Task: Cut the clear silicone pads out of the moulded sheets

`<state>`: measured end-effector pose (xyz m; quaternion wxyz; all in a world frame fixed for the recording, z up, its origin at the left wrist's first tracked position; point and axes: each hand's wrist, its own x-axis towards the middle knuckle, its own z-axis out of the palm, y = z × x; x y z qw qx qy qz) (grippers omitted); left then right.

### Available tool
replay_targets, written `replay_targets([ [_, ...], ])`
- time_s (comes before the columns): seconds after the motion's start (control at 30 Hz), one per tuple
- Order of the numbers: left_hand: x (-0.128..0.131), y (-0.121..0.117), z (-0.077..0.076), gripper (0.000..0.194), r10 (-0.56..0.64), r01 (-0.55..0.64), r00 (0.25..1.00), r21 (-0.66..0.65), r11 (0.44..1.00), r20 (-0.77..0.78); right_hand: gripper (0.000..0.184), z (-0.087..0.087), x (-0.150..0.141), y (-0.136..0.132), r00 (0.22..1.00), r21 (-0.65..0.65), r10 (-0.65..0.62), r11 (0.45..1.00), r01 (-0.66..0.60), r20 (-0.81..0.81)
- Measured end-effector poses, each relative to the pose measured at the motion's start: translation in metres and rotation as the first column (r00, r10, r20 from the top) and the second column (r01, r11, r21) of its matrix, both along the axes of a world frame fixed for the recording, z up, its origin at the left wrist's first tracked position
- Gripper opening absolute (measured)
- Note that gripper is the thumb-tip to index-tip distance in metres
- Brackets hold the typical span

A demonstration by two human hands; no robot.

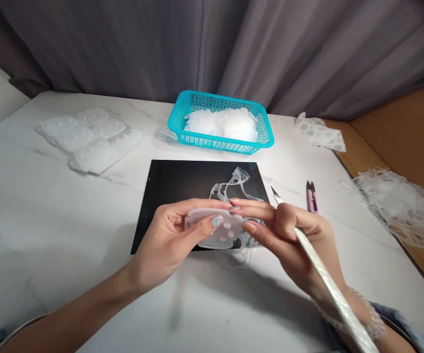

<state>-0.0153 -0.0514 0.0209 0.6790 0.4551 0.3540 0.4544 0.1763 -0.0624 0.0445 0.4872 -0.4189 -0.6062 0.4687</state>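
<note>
My left hand (169, 238) grips a small translucent silicone piece (213, 230) over the front edge of a black cutting mat (182, 184), thumb on top of it. My right hand (288, 233) holds a white craft knife (329, 282) in the crook of the thumb, blade tip pointing up and away, while its stretched fingers touch the right end of the piece. Thin clear trimmings (234, 184) lie curled on the mat just behind the hands.
A turquoise basket (266, 137) with white translucent pieces stands behind the mat. Stacked clear mould sheets (90, 139) lie at back left. Pink thread snips (311, 196) rest right of the mat. More clear scraps (320, 132) and a pile of offcuts (399, 203) sit at right.
</note>
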Motion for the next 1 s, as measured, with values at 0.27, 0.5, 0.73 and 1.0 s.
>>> replay_targets([
  [0.27, -0.0003, -0.0026, -0.0011, 0.02, -0.015, 0.015, 1.0, -0.011, 1.0, 0.025, 0.044, -0.0083, 0.0055, -0.0022, 0.992, -0.069, 0.01, 0.997, -0.019, -0.126],
  [0.5, 0.0035, -0.0014, 0.0024, 0.017, 0.023, -0.007, 0.993, -0.135, 0.991, 0.119, 0.044, -0.0088, 0.003, 0.0009, 0.984, -0.214, -0.076, 0.976, 0.04, -0.163],
  [0.73, 0.0019, 0.0053, 0.0048, 0.018, 0.131, -0.071, 0.977, -0.321, 0.944, 0.169, 0.044, -0.0109, 0.0038, 0.0052, 0.996, -0.417, -0.018, 0.909, -0.02, -0.086],
  [1.0, 0.0009, 0.0035, 0.0037, 0.019, 0.132, -0.085, 0.981, -0.296, 0.952, 0.144, 0.056, -0.0077, -0.0028, 0.0017, 0.999, -0.462, 0.047, 0.887, -0.03, 0.027],
])
